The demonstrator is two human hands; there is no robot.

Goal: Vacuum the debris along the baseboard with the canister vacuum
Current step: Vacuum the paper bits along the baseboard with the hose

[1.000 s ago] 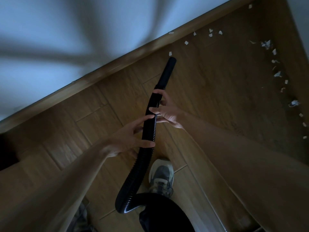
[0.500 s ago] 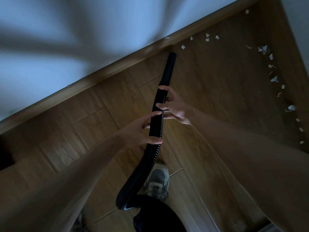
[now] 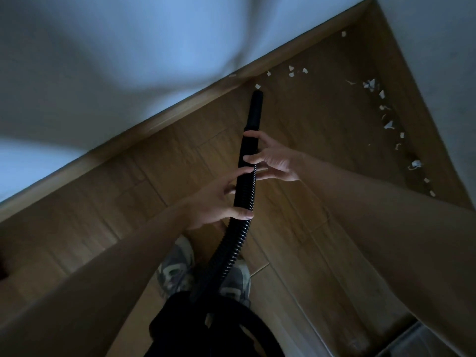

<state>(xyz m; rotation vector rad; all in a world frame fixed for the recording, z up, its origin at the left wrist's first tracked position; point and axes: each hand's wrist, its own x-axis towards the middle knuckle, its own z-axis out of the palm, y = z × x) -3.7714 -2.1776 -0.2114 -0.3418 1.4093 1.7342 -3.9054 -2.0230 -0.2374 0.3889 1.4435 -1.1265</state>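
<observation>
A black ribbed vacuum hose (image 3: 237, 240) ends in a smooth black nozzle (image 3: 254, 109) that points at the wooden baseboard (image 3: 159, 122). The nozzle tip sits just below a white paper scrap (image 3: 257, 86). My left hand (image 3: 216, 202) grips the ribbed part. My right hand (image 3: 273, 161) holds the hose higher up, at the nozzle's base. More white scraps (image 3: 291, 70) lie by the far baseboard, and a line of scraps (image 3: 389, 124) runs along the right wall.
The floor is brown wood-look tile (image 3: 322, 140) in a dim corner with white walls (image 3: 116, 47). My grey shoes (image 3: 177, 269) stand below the hose. A dark shape (image 3: 206, 328), perhaps the canister or clothing, fills the bottom centre.
The nozzle has pushed forward toward the baseboard, and the scrap that lay by its tip is gone. Both hands kept their grip and I have stepped closer, with both shoes now in view.
</observation>
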